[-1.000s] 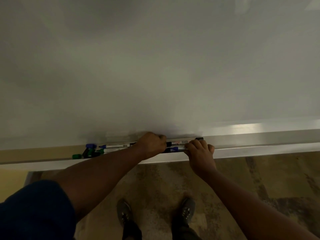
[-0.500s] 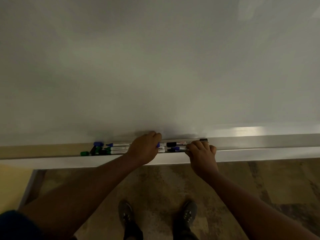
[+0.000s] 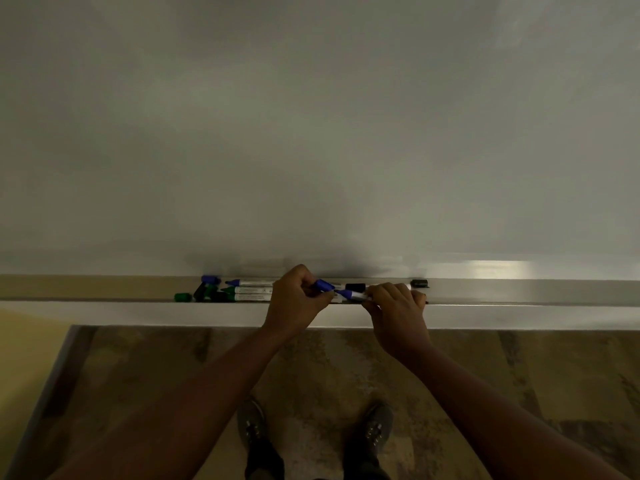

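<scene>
- A single view, worn on the person's head, looks forward and steeply down.
- It faces the whiteboard (image 3: 311, 133) at close range, and the board fills the upper half of the frame.
- The marker tray (image 3: 519, 292) crosses the middle of the frame, with the left hand (image 3: 294, 303) and right hand (image 3: 394, 313) at arm's length in the centre.
- The floor (image 3: 519, 375) and shoes (image 3: 252, 424) lie along the bottom edge, directly below the camera.

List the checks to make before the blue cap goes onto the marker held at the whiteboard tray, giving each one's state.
1. Left hand pinches the small blue plastic cap: ok.
2. Right hand grips the white blue-tipped marker pen: ok.
3. Cap sits close to the tip: ok.
4. Cap's open end faces the tip: cannot tell.
5. Long grey metal tray lies under cap and marker: ok.
</scene>
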Demonstrator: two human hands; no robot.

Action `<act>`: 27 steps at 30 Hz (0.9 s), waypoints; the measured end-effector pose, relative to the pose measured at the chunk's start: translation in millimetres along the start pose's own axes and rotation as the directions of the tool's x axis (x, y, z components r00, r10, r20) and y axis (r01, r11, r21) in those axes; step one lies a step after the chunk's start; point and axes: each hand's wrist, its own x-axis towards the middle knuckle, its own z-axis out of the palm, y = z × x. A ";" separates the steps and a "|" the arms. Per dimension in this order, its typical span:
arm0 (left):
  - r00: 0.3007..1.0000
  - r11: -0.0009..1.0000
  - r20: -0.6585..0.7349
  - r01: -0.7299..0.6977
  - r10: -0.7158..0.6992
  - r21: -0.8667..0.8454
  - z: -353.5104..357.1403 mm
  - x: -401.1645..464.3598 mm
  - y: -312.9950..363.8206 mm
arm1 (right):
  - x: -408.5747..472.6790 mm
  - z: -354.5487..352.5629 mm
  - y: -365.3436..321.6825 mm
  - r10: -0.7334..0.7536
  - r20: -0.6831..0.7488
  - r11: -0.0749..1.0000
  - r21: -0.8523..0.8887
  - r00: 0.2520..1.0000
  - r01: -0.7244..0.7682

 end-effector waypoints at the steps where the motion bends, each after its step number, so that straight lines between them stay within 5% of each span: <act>1: 1.000 1.000 -0.001 -0.003 0.003 0.001 -0.2 -0.3 -0.1 | 0.1 0.1 -1.0 -0.006 -0.002 1.000 -0.001 1.000 0.006; 11: 1.000 1.000 0.027 -0.002 0.002 0.007 -0.1 -3.5 -2.6 | 1.9 -4.0 -18.1 -0.042 -0.043 0.999 0.015 0.998 0.043; 18: 0.986 0.981 0.159 0.084 -0.056 -0.174 -13.6 -2.5 6.7 | 7.7 -20.0 -29.4 -0.203 -0.093 0.975 0.076 0.975 0.211; 27: 1.000 1.000 0.005 0.019 -0.019 -0.024 -9.1 -5.0 10.1 | 11.6 -36.7 -46.5 -0.323 -0.203 0.941 0.035 0.924 0.336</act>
